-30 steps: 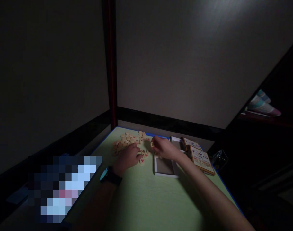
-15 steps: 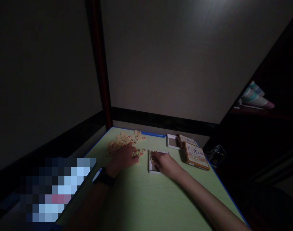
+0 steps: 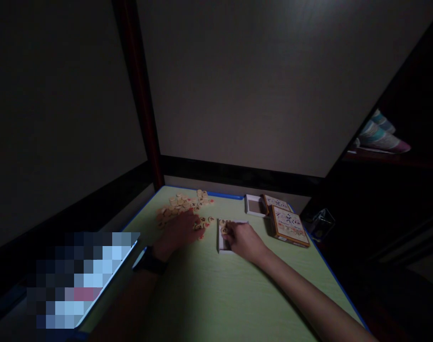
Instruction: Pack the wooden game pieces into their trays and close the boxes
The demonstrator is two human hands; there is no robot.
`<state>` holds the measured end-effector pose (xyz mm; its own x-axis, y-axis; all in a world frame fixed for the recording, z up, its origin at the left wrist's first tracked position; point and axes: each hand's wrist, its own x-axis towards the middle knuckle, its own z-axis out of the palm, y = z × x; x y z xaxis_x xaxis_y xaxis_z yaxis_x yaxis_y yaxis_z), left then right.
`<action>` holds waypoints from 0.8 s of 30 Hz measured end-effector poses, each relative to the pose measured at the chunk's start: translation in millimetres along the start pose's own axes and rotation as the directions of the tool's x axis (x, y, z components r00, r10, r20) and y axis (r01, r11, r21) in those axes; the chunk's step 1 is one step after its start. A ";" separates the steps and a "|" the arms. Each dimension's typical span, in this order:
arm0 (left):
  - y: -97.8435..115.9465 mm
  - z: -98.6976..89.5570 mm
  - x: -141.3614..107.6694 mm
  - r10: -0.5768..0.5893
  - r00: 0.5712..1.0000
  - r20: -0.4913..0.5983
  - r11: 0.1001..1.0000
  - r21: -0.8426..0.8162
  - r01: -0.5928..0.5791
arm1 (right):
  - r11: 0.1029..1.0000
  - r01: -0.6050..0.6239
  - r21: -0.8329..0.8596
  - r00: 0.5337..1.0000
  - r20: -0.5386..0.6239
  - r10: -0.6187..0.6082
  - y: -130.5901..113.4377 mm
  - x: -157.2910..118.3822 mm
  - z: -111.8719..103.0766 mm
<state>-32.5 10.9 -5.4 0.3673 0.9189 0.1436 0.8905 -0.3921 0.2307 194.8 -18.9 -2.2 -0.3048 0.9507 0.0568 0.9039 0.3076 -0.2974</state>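
Round wooden Chinese chess pieces with red and dark characters lie in a loose pile at the table's far left. My left hand, a dark band on its wrist, is stretched over the near side of the pile, fingers apart and touching several pieces. To its right stands a shallow white box tray with a few pieces along its far left corner. My right hand reaches into this tray, fingers curled together at a Chinese chess piece. The hand covers the tray's right part.
A second white tray stands at the back right, beside two printed boxes. The green table has a blue edge and meets a wall at the back. A dark open-topped container stands beyond the right edge.
My right fingers have shifted slightly, and the piece near them now sits closer to the others in the tray. My left hand stays at the pile. The view has tilted a little.
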 end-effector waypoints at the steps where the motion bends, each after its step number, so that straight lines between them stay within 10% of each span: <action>1: -0.4 0.6 0.3 0.004 1.000 0.002 1.000 -0.006 -0.004 | 1.000 0.001 0.002 1.000 0.000 -0.001 0.0 -0.2 0.2; 24: -17.8 9.2 3.6 0.072 0.997 0.035 0.997 -0.029 -0.071 | 0.999 0.023 0.045 0.999 0.021 -0.024 2.7 2.0 -9.4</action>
<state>-44.6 21.6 -17.8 0.4400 0.8892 0.1258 0.8540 -0.4576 0.2475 199.5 -15.8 6.0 -0.3325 0.9421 0.0436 0.8824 0.3271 -0.3383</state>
